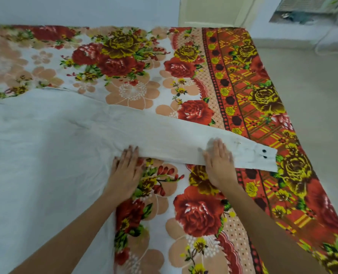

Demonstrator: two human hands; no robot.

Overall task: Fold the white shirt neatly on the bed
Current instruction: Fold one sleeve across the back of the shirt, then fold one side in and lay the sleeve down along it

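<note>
The white shirt [45,147] lies spread flat over the left half of the bed [199,212], which is covered by a floral sheet. One long sleeve [170,139] stretches out to the right, ending in a cuff [263,157] with two dark buttons. My left hand [126,171] lies flat with straight fingers at the armpit, where the sleeve meets the body. My right hand [219,163] presses flat on the sleeve just before the cuff.
The bed's right edge runs diagonally, with pale floor [312,95] beyond it. A light wall [75,8] and a cream door frame [213,10] stand behind the bed. A window unit [306,8] sits at the top right.
</note>
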